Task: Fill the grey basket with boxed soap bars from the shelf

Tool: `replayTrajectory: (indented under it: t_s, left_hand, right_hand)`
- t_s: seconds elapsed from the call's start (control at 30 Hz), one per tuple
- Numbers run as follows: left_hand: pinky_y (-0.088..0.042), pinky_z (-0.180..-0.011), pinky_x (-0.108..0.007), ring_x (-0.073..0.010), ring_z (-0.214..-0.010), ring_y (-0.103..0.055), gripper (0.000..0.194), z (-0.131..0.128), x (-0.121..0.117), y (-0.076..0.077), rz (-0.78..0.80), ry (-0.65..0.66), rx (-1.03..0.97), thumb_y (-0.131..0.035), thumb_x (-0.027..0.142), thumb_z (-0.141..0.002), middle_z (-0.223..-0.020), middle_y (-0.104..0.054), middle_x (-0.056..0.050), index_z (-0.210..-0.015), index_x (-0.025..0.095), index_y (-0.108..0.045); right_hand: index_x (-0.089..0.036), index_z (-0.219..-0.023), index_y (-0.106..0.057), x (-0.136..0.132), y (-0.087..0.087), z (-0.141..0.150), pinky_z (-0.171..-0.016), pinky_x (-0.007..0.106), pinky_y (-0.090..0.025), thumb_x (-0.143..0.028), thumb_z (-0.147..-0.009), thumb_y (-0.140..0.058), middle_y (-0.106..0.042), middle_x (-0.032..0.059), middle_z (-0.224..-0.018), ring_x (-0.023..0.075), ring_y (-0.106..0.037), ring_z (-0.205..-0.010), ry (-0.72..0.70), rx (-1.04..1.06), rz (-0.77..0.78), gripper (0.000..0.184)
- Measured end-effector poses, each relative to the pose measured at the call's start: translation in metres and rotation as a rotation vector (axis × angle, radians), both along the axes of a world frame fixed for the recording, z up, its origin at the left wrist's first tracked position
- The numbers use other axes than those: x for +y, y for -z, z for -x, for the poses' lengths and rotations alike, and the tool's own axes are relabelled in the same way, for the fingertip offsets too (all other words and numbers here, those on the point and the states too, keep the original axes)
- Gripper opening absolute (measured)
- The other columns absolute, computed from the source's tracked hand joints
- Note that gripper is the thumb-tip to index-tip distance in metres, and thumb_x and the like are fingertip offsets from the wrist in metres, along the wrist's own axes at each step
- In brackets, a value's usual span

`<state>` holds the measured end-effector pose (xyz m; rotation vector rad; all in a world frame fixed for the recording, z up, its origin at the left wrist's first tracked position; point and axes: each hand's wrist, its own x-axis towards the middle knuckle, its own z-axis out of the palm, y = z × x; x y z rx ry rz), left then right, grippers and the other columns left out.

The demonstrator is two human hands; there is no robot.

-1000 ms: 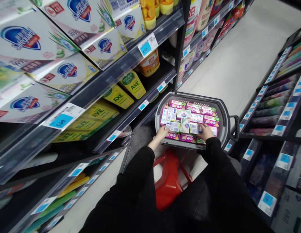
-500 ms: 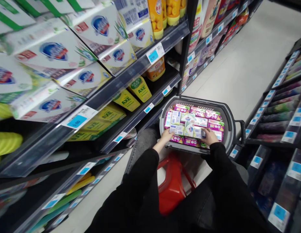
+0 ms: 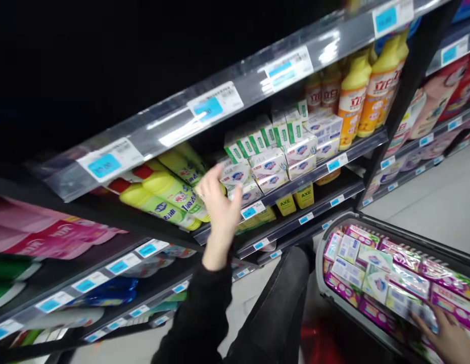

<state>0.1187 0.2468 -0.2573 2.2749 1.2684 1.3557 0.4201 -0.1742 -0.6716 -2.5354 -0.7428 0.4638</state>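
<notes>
My left hand (image 3: 220,202) is raised in front of the shelf, fingers apart and nothing in it. Near its fingertips, white soap boxes (image 3: 238,174) stand stacked on the shelf (image 3: 288,188); I cannot tell whether the hand touches them. My right hand (image 3: 449,328) is at the lower right, over a grey basket (image 3: 321,270). Its fingers are closed at the end of a white soap box (image 3: 404,302), partly blurred. That box lies flat among other white soap boxes, on top of purple packs (image 3: 377,313) that fill the basket.
Left of the soap, yellow bottles with red caps (image 3: 170,194) lean on the shelf. Orange bottles (image 3: 352,101) stand to its right. An upper shelf edge (image 3: 250,81) with price tags crosses above my left hand. Yellow AXE packs (image 3: 286,203) sit one shelf lower. Beneath the basket is something red (image 3: 314,344).
My left hand has left the basket and moved up and left to the shelf, now open. The view has turned left. My right hand stays at the soap box in the basket.
</notes>
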Motion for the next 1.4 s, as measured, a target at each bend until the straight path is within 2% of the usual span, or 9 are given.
replayTrajectory:
  t_s: [0.1, 0.23, 0.37, 0.6, 0.73, 0.87, 1.0, 1.2, 1.4]
  left_hand:
    - [-0.022, -0.120, -0.049, -0.0355, -0.141, -0.037, 0.077, 0.002, 0.070, -0.043, 0.020, -0.107, 0.174, -0.074, 0.035, -0.074, -0.147, -0.048, -0.017, -0.143, 0.013, -0.045]
    - [-0.029, -0.119, -0.038, -0.0328, -0.144, -0.035, 0.099, -0.021, 0.126, -0.065, 0.127, 0.094, 0.443, -0.083, 0.030, -0.062, -0.157, -0.038, -0.013, -0.150, 0.018, -0.039]
    - [-0.039, -0.111, -0.035, -0.0298, -0.135, -0.049, 0.090, -0.031, 0.138, -0.068, 0.242, 0.196, 0.509, -0.080, 0.029, -0.065, -0.150, -0.050, -0.009, -0.147, 0.021, -0.045]
    - [-0.048, -0.097, -0.032, -0.0258, -0.110, -0.066, 0.059, -0.010, 0.126, -0.041, 0.135, -0.037, 0.234, -0.069, 0.017, -0.070, -0.122, -0.069, -0.007, -0.128, 0.020, -0.058]
    - [-0.053, -0.089, -0.033, -0.0240, -0.099, -0.069, 0.056, 0.023, 0.106, -0.037, 0.138, -0.110, 0.042, -0.067, 0.020, -0.069, -0.110, -0.072, -0.008, -0.124, 0.017, -0.058]
    - [-0.056, -0.073, -0.031, -0.0217, -0.081, -0.069, 0.059, 0.065, 0.059, -0.047, 0.308, 0.028, -0.165, -0.069, 0.026, -0.062, -0.093, -0.073, -0.006, -0.118, 0.016, -0.059]
    - [-0.054, -0.058, -0.027, -0.0199, -0.070, -0.068, 0.063, 0.089, 0.010, -0.033, 0.681, 0.464, -0.475, -0.075, 0.028, -0.053, -0.086, -0.072, -0.005, -0.113, 0.018, -0.062]
    - [-0.047, -0.037, -0.023, -0.0158, -0.042, -0.059, 0.053, 0.064, -0.040, 0.033, 1.252, 1.095, -0.742, -0.082, 0.040, -0.048, -0.063, -0.067, -0.001, -0.095, 0.021, -0.066]
    - [-0.055, -0.054, -0.026, -0.0186, -0.059, -0.068, 0.054, -0.015, -0.105, 0.084, 1.594, 1.160, -0.840, -0.082, 0.032, -0.051, -0.075, -0.072, -0.004, -0.101, 0.017, -0.068]
  right_hand:
    - [-0.024, -0.098, -0.064, 0.007, -0.014, 0.016, -0.078, 0.053, -0.056, -0.069, -0.061, -0.047, -0.070, 0.0199, -0.094, 0.0409, -0.069, -0.079, 0.038, 0.072, -0.050, 0.061]
    - [-0.019, -0.100, -0.065, 0.009, -0.023, 0.029, -0.082, 0.052, -0.055, -0.071, -0.058, -0.047, -0.071, 0.0222, -0.100, 0.0401, -0.070, -0.086, 0.100, 0.133, -0.094, 0.069]
    - [-0.021, -0.097, -0.065, 0.001, -0.027, 0.034, -0.080, 0.048, -0.055, -0.074, -0.054, -0.050, -0.072, 0.0192, -0.105, 0.0362, -0.072, -0.082, 0.196, 0.262, -0.135, 0.070]
    - [-0.024, -0.085, -0.063, 0.004, -0.043, 0.037, -0.080, 0.046, -0.054, -0.073, -0.048, -0.053, -0.075, 0.0170, -0.101, 0.0379, -0.072, -0.089, 0.268, 0.354, -0.162, 0.062]
    - [-0.026, -0.084, -0.063, 0.006, -0.050, 0.035, -0.079, 0.046, -0.054, -0.071, -0.048, -0.052, -0.077, 0.0131, -0.092, 0.0379, -0.072, -0.088, 0.253, 0.347, -0.145, 0.059]
    - [-0.028, -0.081, -0.065, 0.004, -0.056, 0.032, -0.076, 0.047, -0.053, -0.071, -0.049, -0.051, -0.077, 0.0100, -0.085, 0.0381, -0.073, -0.087, 0.251, 0.315, -0.111, 0.055]
    - [-0.028, -0.080, -0.066, 0.005, -0.057, 0.034, -0.075, 0.047, -0.053, -0.071, -0.050, -0.049, -0.077, 0.0099, -0.086, 0.0380, -0.073, -0.087, 0.238, 0.288, -0.096, 0.055]
    - [-0.029, -0.077, -0.066, 0.014, -0.056, 0.030, -0.073, 0.049, -0.054, -0.069, -0.048, -0.051, -0.075, 0.0104, -0.075, 0.0401, -0.071, -0.084, 0.244, 0.319, -0.058, 0.052]
    - [-0.022, -0.098, -0.067, 0.036, -0.166, 0.086, -0.076, 0.043, -0.057, -0.075, -0.061, -0.062, -0.075, 0.0128, -0.097, 0.0316, -0.071, -0.087, 0.263, 0.362, -0.497, 0.064]
